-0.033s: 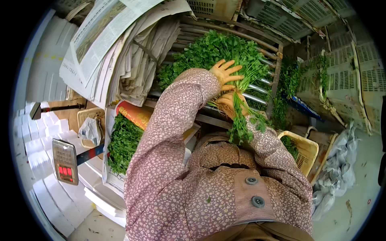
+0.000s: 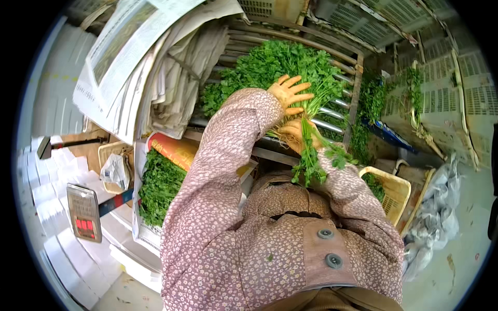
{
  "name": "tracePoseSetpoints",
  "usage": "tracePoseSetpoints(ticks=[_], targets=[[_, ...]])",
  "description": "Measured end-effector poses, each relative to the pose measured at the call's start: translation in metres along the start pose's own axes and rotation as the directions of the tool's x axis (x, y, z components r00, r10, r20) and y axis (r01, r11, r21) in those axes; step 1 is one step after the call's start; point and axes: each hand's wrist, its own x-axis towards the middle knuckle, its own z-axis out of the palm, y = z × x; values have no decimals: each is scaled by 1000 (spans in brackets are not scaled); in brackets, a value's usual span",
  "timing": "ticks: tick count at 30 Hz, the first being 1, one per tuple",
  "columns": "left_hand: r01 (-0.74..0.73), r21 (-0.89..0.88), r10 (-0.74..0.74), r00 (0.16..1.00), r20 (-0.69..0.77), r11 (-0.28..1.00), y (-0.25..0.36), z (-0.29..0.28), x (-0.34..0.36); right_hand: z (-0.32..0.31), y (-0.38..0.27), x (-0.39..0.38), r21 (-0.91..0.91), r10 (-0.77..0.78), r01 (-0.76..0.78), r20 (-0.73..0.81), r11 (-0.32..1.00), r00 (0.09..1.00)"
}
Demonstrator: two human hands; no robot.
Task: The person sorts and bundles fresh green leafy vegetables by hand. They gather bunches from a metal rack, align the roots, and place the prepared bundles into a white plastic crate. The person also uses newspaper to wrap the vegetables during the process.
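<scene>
One big heap of leafy herbs on the slatted metal rack, straight ahead of the person, stems pointing right and toward the body. Left hand palm down at the stem side of the heap, fingers spread, not clenched on anything. Right hand just below it, fingers folded round a few leafy sprigs; leaves hang toward the body, thin roots poke out on the left. Exact grip partly hidden. Step in hand, my read: sorting stems and gathering a handful by the root end. Next move calls for left fingers to close on a few stems low down without snapping them, right grip kept light so the sprigs don't crush. Risk: tangled leaves dragging extra stems along. Further out: newspaper stack against the heap's left, more herbs in a paper-lined container lower left, scale display beyond that, yellow basket by the right forearm, plastic crates far right.
</scene>
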Motion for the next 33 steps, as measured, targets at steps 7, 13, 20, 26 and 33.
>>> tracePoseSetpoints(ticks=[7,13,20,26,33], targets=[[-49,-34,43,986,-162,998,-5,35,9,5,2,4,24,286,-322,397,947,872],[-66,-74,46,968,-245,995,-6,36,15,8,20,-68,388,271,-550,577,739,771],[-3,5,4,983,-184,1000,-13,42,6,-51,47,27,-244,415,-407,-20,880,910],[14,-42,-24,963,-269,999,-8,22,2,-36,114,43,408,641,-642,160,649,751],[-39,-23,24,888,-460,999,1,-33,38,-27,101,29,10,627,-627,31,779,779]])
